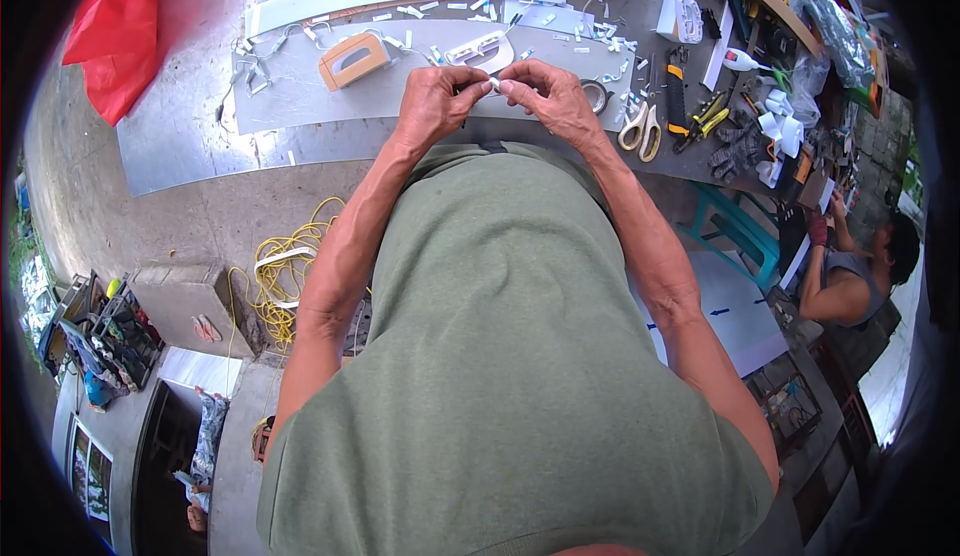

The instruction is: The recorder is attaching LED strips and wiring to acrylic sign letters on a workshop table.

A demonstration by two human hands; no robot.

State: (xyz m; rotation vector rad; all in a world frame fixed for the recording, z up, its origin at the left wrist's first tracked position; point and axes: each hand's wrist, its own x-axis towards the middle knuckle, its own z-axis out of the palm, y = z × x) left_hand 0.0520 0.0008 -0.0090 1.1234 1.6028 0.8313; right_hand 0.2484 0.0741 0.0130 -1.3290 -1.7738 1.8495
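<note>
At the near edge of the work table, my left hand (438, 104) and my right hand (553, 102) meet with fingertips pinched together. Between them is a small white piece (494, 84), mostly covered by the fingers, so its kind is unclear. Just beyond lies a white rounded part with slots (482, 51). Left of that stands a tan block with an oblong opening (353, 60), thin wires trailing near it. Several small white strips (410, 11) are scattered over the grey sheet (300, 106). A roll of tape (597, 97) sits beside my right hand.
Scissors (640, 134), a yellow-and-black cutter (677, 96) and pliers (712, 116) lie to the right, before a cluttered heap. A red bag (115, 46) hangs far left. Yellow cord (275, 281) coils on the floor. A co-worker (850, 281) crouches right, near a teal stool (735, 226).
</note>
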